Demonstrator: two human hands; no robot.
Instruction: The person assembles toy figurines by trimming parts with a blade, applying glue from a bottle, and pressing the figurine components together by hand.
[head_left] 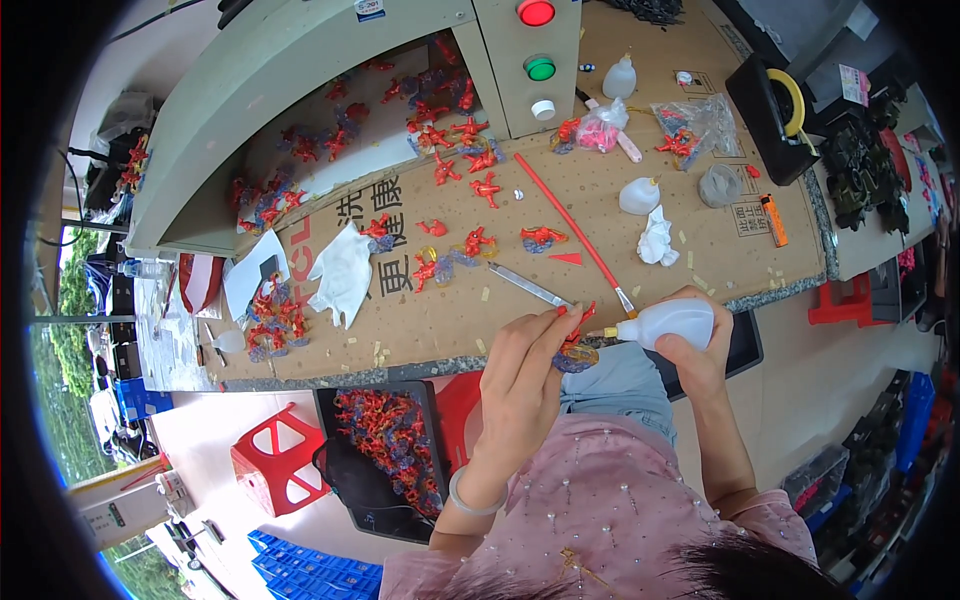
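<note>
My left hand (pixel 520 375) pinches a small red figurine with a translucent purple and yellow base (pixel 576 356) over the table's front edge. My right hand (pixel 704 362) is wrapped round a white squeeze bottle (pixel 675 320) lying almost level. Its yellowish nozzle points left and comes close to the figurine; whether they touch I cannot tell. Just beyond my hands lie a metal tweezers-like tool (pixel 528 285) and a long red-handled brush (pixel 570 212). More red figurines, such as one with an orange base (pixel 543 237), lie farther off on the cardboard.
A grey arched machine (pixel 190 150) with figurines inside stands at the back left. A white glove (pixel 343 272), another squeeze bottle (pixel 639 196), crumpled tissue (pixel 657 238) and an orange knife (pixel 774 221) lie on the table. Below it are a figurine-filled black crate (pixel 325 400) and a red stool (pixel 262 462).
</note>
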